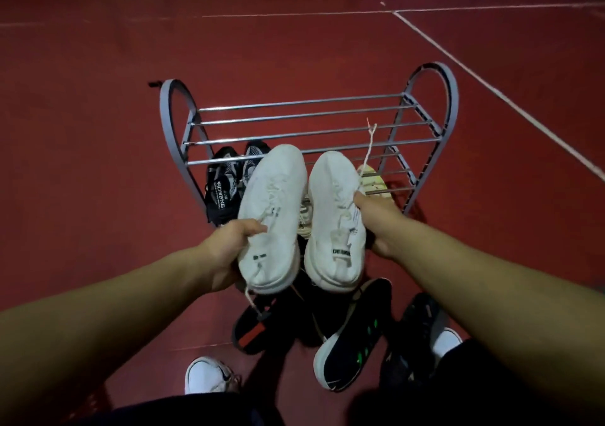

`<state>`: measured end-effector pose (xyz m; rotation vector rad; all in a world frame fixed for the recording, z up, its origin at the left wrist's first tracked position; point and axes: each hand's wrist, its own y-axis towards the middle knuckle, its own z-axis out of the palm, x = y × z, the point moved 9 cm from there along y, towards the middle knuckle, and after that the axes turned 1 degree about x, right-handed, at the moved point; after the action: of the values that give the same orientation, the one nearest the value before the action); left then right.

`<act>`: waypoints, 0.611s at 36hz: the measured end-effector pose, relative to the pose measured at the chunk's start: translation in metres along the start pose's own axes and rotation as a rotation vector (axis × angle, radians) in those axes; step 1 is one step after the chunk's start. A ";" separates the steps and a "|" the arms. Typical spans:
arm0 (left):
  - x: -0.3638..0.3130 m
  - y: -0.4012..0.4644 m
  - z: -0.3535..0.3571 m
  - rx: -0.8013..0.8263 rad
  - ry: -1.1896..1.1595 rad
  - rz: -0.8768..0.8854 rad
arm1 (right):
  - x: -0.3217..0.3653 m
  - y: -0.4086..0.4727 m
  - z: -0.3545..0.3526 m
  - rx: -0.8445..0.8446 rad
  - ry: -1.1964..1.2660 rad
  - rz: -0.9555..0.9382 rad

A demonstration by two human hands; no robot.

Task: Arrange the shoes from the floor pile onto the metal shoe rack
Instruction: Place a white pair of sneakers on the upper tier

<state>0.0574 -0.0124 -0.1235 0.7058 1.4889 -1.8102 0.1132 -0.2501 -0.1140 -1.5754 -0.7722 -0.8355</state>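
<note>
Dark sneakers of the floor pile lie at 6 o'clock, not yet racked. Left hand clamps the left white shoe, right hand clamps the right white shoe, both held off the floor. Metal shoe rack at 12 o'clock, black pair on lower tier. Risk: dangling lace could snag a bar.
</note>
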 end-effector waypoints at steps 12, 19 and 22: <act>0.076 0.006 -0.014 -0.204 0.119 -0.217 | -0.052 -0.007 0.035 0.089 -0.135 -0.002; 0.066 0.026 -0.018 -0.277 0.155 -0.162 | -0.058 0.004 0.047 0.307 -0.145 0.064; 0.065 0.040 -0.010 -0.244 0.182 -0.194 | -0.052 0.020 0.032 0.188 -0.312 -0.059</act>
<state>0.0482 -0.0181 -0.1997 0.6363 1.9183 -1.6976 0.1059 -0.2237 -0.1723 -1.5369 -1.0932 -0.5455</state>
